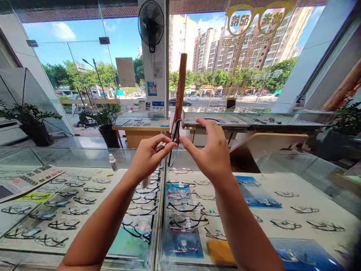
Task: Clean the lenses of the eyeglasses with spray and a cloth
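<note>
A dark eyeglass frame point(175, 137) is held up in the air above the glass display counter point(84, 152), with one thin temple arm reaching sideways and the lower part of the frame hanging toward the counter. The left hand point(149, 159) is curled closed, its fingers pinching a small white cloth point(160, 146) against the near side of the frame. A pale strip trails below that hand, but whether it belongs to the cloth cannot be told. The right hand point(210, 152) is also closed in a pinch, its fingertips point(201, 121) gripping the frame from the opposite side, near the temple arm.

Directly below the hands, rows of eyeglasses point(186, 222) lie on the counter's pale shelf, some on blue cards point(183, 244). A small white bottle point(113, 162) stands near the counter's far edge, to the left of the hands. Beyond the counter are a smaller glass-topped counter point(141, 126), a potted plant point(105, 122) and a wall fan point(150, 22) mounted on a pillar.
</note>
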Tool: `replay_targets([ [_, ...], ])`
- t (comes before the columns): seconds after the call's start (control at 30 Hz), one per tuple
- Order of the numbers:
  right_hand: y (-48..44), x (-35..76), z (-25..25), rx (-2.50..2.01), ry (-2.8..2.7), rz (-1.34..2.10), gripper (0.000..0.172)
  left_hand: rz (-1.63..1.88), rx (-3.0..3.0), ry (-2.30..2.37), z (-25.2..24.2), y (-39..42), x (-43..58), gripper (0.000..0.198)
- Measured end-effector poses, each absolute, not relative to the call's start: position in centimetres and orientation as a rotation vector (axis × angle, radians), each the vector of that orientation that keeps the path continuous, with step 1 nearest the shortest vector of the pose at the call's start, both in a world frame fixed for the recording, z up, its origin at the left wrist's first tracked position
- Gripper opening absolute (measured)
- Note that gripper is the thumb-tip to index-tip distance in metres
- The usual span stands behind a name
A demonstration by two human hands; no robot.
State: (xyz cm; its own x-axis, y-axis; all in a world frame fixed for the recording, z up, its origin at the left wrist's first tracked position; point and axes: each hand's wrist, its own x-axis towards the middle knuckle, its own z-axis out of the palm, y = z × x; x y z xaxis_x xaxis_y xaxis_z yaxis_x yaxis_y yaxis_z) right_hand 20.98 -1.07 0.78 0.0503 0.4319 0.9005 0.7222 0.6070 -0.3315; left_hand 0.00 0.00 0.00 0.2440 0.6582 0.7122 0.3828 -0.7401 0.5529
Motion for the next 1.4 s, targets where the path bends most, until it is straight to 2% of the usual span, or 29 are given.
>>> replay_targets([
  [0.13,-1.0,20.3,0.5,-0.982,-1.606,-0.286,0.07,1.543,2.223,0.903,0.2,0.0,0.0,0.026],
  [0.37,-1.2,20.1,0.5,-0.986,-1.604,-0.311,0.06,1.631,2.139,0.897,0.0,0.0,0.7,0.023],
  [0.7,-0.6,20.3,0.3,-1.03,-1.622,-0.345,0.064,1.771,2.012,0.855,-0.3,0.0,1.2,0.024],
  [1.07,0.1,20.7,-0.4,-1.206,-1.781,-0.27,0.048,2.154,1.749,0.736,-0.3,0.7,1.0,0.022],
  [1.23,-1.1,20.4,0.5,-0.956,-1.816,-0.141,0.036,2.128,1.853,0.757,-0.2,0.1,1.1,0.018],
  [1.4,-2.4,19.6,0.7,-0.678,-1.945,0.125,0.041,1.967,1.953,0.797,0.0,-1.0,1.2,0.02],
])
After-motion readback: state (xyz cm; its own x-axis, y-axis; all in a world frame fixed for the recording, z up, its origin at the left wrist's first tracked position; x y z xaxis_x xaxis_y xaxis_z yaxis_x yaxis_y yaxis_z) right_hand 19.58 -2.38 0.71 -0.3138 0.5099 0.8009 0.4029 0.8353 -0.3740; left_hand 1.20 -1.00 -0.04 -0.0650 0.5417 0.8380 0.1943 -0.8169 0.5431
